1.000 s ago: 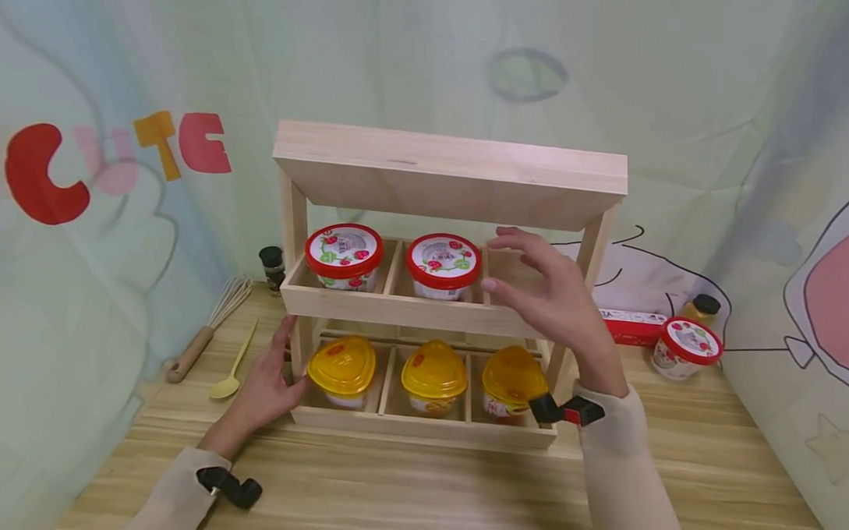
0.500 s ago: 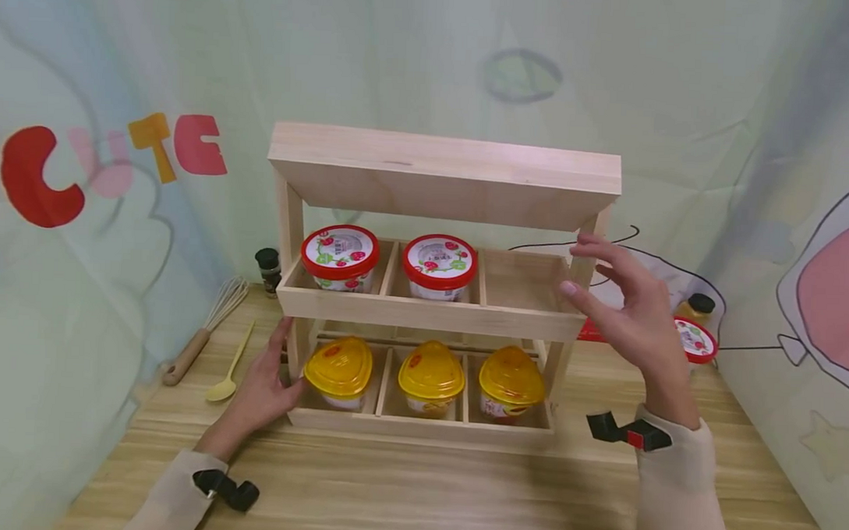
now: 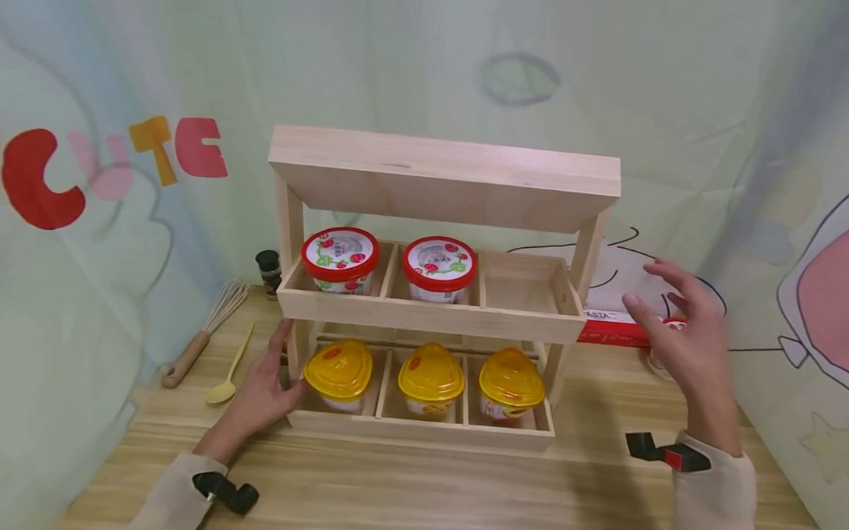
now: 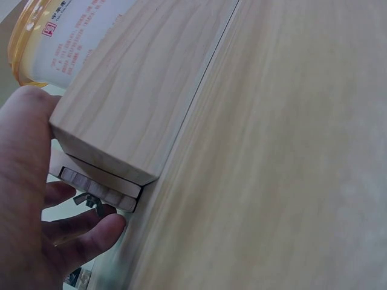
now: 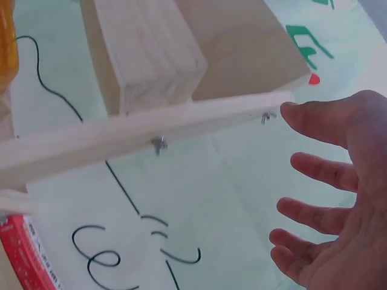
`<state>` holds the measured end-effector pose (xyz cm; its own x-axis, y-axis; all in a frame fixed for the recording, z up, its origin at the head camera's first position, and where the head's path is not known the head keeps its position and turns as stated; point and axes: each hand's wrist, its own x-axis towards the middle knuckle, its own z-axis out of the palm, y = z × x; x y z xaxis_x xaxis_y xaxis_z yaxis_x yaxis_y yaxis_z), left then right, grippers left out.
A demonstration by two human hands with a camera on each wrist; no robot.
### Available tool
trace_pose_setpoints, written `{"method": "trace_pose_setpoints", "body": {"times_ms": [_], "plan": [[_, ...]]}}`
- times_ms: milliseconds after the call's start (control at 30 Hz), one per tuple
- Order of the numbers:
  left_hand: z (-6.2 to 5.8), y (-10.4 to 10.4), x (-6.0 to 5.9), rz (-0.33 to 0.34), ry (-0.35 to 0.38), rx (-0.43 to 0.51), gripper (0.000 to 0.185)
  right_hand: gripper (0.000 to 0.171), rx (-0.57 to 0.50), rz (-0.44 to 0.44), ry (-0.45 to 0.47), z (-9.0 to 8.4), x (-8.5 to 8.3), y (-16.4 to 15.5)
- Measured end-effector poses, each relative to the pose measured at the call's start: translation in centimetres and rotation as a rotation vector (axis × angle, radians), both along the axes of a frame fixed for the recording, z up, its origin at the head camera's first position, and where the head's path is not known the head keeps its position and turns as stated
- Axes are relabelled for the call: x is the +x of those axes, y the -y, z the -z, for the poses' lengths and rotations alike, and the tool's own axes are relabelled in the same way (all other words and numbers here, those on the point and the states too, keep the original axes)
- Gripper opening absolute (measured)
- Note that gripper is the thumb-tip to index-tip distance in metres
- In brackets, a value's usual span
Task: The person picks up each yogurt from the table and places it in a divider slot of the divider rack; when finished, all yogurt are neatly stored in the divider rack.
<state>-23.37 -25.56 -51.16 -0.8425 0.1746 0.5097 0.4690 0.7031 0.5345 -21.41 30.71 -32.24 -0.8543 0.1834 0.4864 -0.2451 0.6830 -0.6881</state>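
A two-tier wooden display rack (image 3: 430, 318) stands on the table. Two tubs with red-rimmed strawberry lids, a left tub (image 3: 341, 254) and a middle tub (image 3: 440, 264), sit in the upper tier; its right compartment holds nothing. Yellow-lidded cups (image 3: 431, 374) fill the three lower compartments. My left hand (image 3: 266, 388) holds the rack's lower left end, thumb at the front and fingers beside the post, as the left wrist view (image 4: 66, 235) shows. My right hand (image 3: 695, 348) hovers right of the rack with fingers spread, overlapping another strawberry tub (image 3: 660, 367) that is mostly hidden.
A red pasta box (image 3: 613, 332) lies behind the rack on the right. On the left are a whisk (image 3: 208, 331), a yellow spoon (image 3: 231, 371) and a black-capped jar (image 3: 270, 269). Printed curtains enclose the table (image 3: 388, 490).
My right hand has moved from the upper right compartment out to the right, in front of the strawberry tub beside the pasta box. My left hand stays on the rack.
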Motion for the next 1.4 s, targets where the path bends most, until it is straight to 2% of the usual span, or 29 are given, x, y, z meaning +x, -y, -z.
{"method": "trace_pose_setpoints", "body": {"times_ms": [200,333,600,867,1100,1400], "plan": [[0.0,0.1,0.0,-0.006,0.02,-0.004,0.117,0.07,-0.046,0.123,0.094,1.4,-0.3,-1.9],[0.0,0.2,-0.1,-0.007,0.023,-0.004,0.117,0.07,-0.06,0.149,0.149,2.6,-0.9,-3.2],[0.2,0.2,-0.1,-0.001,0.007,0.002,0.116,0.072,-0.177,0.197,0.236,5.1,-1.9,-5.5],[0.0,0.0,0.0,-0.003,0.019,-0.001,0.115,0.076,-0.18,0.237,0.287,6.2,-2.2,-7.1],[0.0,0.1,0.0,0.0,0.024,0.005,0.115,0.075,-0.109,0.272,0.333,6.8,-2.6,-7.9],[-0.2,-0.1,0.1,-0.006,0.03,-0.005,0.116,0.073,-0.167,0.308,0.352,8.5,-3.1,-9.6]]}}
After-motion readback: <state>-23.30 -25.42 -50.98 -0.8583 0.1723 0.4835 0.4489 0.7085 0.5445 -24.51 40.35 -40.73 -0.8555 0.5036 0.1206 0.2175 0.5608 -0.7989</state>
